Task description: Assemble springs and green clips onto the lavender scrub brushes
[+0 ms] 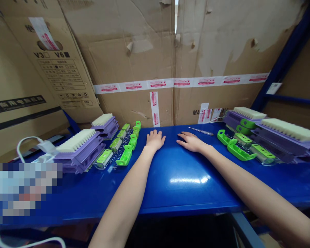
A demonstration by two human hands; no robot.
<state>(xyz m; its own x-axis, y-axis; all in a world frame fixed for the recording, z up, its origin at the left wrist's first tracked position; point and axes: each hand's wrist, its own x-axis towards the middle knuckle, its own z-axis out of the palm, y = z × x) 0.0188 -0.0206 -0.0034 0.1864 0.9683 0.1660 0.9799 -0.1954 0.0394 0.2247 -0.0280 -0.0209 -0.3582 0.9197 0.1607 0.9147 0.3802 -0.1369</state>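
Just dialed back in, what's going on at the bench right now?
A person's left hand and right hand lie spread, palm down, on the blue table, holding nothing. A screwdriver lies just past the right hand. Bright green curved parts sit on both sides, with cream-topped purple blocks farther out. Loose springs lie among the parts on the left.

Head view, forward and down over table (165, 187)

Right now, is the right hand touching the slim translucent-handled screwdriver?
Apart. The head view shows glossy blue tabletop between the right hand and the screwdriver.
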